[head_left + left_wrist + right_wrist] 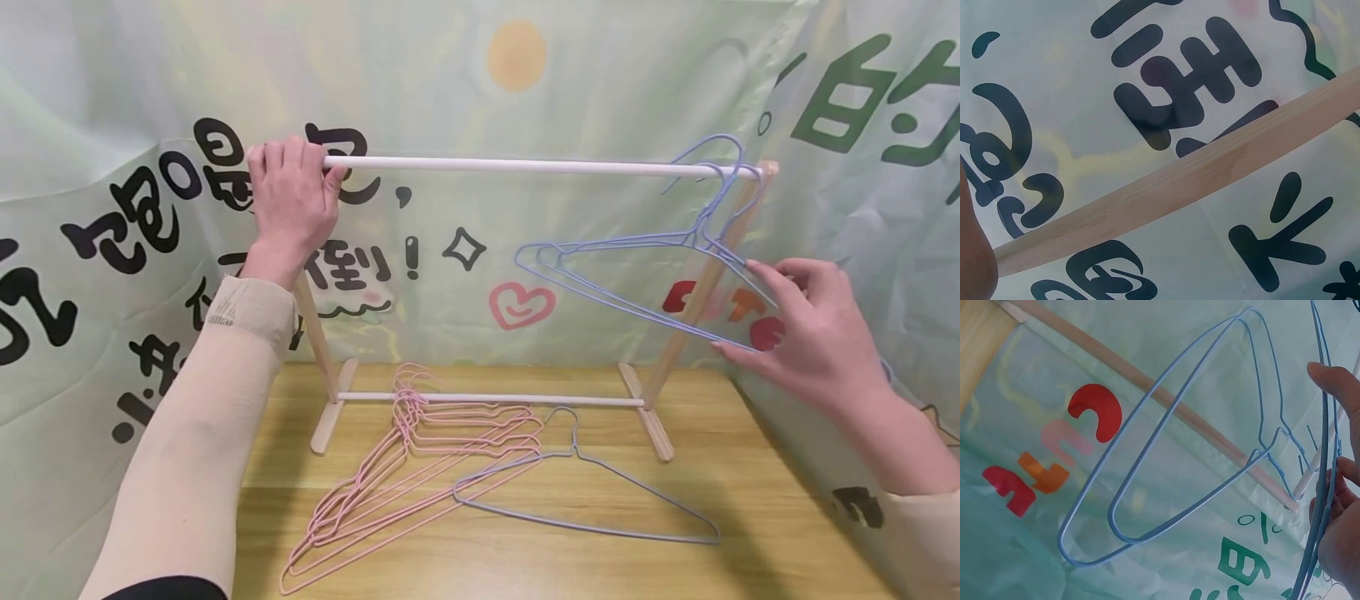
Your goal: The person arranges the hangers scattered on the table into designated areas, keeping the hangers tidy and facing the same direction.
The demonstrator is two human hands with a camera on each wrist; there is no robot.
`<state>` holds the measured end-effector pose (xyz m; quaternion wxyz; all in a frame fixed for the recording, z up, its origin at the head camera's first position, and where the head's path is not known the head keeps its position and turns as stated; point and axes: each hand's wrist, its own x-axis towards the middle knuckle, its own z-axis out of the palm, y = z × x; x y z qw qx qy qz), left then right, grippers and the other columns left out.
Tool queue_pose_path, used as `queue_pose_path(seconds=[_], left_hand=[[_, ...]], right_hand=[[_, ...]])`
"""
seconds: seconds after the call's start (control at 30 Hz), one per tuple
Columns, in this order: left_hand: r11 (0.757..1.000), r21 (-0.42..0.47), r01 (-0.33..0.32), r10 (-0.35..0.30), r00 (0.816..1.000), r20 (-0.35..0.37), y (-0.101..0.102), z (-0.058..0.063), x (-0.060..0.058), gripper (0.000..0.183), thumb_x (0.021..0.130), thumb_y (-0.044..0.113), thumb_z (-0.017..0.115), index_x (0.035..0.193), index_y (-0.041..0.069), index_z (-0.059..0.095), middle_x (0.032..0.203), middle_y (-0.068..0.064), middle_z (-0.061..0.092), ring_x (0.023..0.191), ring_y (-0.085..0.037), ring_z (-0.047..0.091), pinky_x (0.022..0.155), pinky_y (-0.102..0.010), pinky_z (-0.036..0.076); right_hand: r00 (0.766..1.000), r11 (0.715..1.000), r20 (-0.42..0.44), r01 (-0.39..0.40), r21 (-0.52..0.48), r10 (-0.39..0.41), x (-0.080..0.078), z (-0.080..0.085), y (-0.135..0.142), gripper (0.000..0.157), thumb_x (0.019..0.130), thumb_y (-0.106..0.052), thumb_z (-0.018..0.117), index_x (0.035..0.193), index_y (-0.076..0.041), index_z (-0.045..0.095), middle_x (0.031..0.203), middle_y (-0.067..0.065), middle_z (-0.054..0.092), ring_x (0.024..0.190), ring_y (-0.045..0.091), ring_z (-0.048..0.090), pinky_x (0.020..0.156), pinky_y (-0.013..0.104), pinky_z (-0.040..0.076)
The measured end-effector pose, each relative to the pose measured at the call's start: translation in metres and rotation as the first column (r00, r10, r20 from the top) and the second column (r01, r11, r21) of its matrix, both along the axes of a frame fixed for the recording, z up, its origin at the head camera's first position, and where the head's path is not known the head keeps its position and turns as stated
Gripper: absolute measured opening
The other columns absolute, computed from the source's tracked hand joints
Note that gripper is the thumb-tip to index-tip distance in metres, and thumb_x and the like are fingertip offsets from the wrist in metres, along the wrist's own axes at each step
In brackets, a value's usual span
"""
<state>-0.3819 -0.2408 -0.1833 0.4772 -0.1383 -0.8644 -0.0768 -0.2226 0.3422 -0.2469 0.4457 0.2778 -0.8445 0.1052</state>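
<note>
My left hand grips the top left corner of a wood-and-white clothes rack, covering the end of its white top rod. In the left wrist view, a wooden post slants away from the edge of that hand. With thumb and fingers, my right hand holds blue wire hangers by their right side, at the rod's right end. One hook arches above the rod; others hang over it. Beyond the held wires, more blue hangers show in the right wrist view. How many are held is unclear.
Several pink wire hangers lie piled on the wooden table, across the rack's lower rod. A grey-blue hanger lies beside them, its left end overlapping the pile. Printed cloth hangs behind the rack.
</note>
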Motion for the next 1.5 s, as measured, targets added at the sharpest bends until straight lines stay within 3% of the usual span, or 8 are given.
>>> queue_pose_path(seconds=[0.53,0.83,0.87,0.9,1.0,1.1,1.27,1.5], left_hand=[[1.0,0.004,0.005,-0.005,1.0,-0.016,0.001,0.002,0.0,0.054,0.11,0.052,0.032,0.105,0.0,0.047,0.101,-0.02,0.042,0.1,-0.044,0.034,0.106,-0.056,0.019],[1.0,0.008,0.0,0.0,1.0,0.004,0.002,0.003,0.001,0.056,0.11,0.054,0.03,0.105,0.001,0.048,0.101,-0.02,0.041,0.101,-0.044,0.034,0.106,-0.056,0.019],[1.0,0.009,-0.001,0.001,1.0,0.005,0.001,0.003,0.001,0.057,0.11,0.054,0.03,0.105,0.001,0.048,0.101,-0.02,0.041,0.101,-0.044,0.034,0.106,-0.056,0.019],[1.0,0.01,-0.002,0.002,1.0,0.005,0.001,0.003,0.0,0.057,0.11,0.054,0.03,0.106,0.0,0.048,0.101,-0.02,0.042,0.101,-0.044,0.034,0.107,-0.056,0.019],[1.0,0.011,-0.008,0.008,1.0,0.006,0.0,0.002,0.001,0.057,0.11,0.054,0.03,0.106,0.0,0.048,0.1,-0.02,0.041,0.101,-0.044,0.034,0.107,-0.056,0.019],[1.0,0.008,-0.007,0.007,1.0,0.01,0.001,0.002,0.001,0.057,0.11,0.054,0.029,0.106,0.0,0.048,0.101,-0.02,0.041,0.101,-0.044,0.034,0.107,-0.057,0.019],[1.0,0.009,-0.006,0.006,1.0,0.017,0.001,0.001,0.001,0.057,0.11,0.054,0.03,0.106,0.0,0.048,0.102,-0.02,0.042,0.102,-0.044,0.034,0.107,-0.057,0.019],[1.0,0.009,-0.003,0.003,1.0,0.004,0.001,0.0,0.002,0.056,0.11,0.053,0.031,0.106,0.0,0.048,0.101,-0.02,0.042,0.101,-0.045,0.034,0.106,-0.057,0.019]], right_hand=[[1.0,0.999,0.003,0.025,0.034,-0.025,-0.01,0.003,0.003,0.107,0.084,-0.087,0.044,0.129,0.008,0.06,0.112,0.036,0.053,0.106,0.054,0.045,0.083,0.061,0.033],[0.998,0.998,0.056,0.018,0.06,-0.021,-0.014,-0.001,0.005,0.107,0.083,-0.088,0.044,0.129,0.008,0.059,0.091,0.026,0.06,0.108,0.054,0.046,0.082,0.061,0.034],[0.998,0.998,0.058,0.015,0.066,-0.018,-0.014,-0.001,0.005,0.105,0.084,-0.086,0.046,0.13,0.008,0.059,0.09,0.026,0.06,0.107,0.054,0.046,0.082,0.061,0.034],[0.998,0.997,0.059,0.012,0.071,-0.017,-0.015,-0.002,0.005,0.1,0.082,-0.08,0.06,0.13,0.008,0.059,0.09,0.025,0.06,0.107,0.054,0.046,0.082,0.06,0.034],[0.998,0.995,0.062,0.019,0.095,-0.025,-0.015,-0.003,0.004,0.088,0.066,-0.042,0.095,0.129,0.008,0.059,0.086,0.021,0.061,0.101,0.05,0.048,0.079,0.057,0.035],[0.996,0.993,0.067,0.05,0.108,-0.057,-0.015,-0.006,0.002,0.097,0.042,-0.002,0.101,0.129,0.008,0.059,0.094,0.023,0.059,0.096,0.046,0.048,0.076,0.054,0.036],[0.995,0.991,0.068,0.06,0.121,-0.069,-0.015,-0.011,0.003,0.1,0.042,-0.003,0.1,0.132,0.007,0.057,0.106,0.029,0.054,0.101,0.049,0.046,0.075,0.055,0.036],[0.999,0.991,0.041,0.012,0.132,-0.018,-0.02,-0.016,0.007,0.096,0.047,-0.014,0.089,0.134,0.009,0.057,0.1,0.029,0.055,0.1,0.053,0.047,0.075,0.057,0.036]])
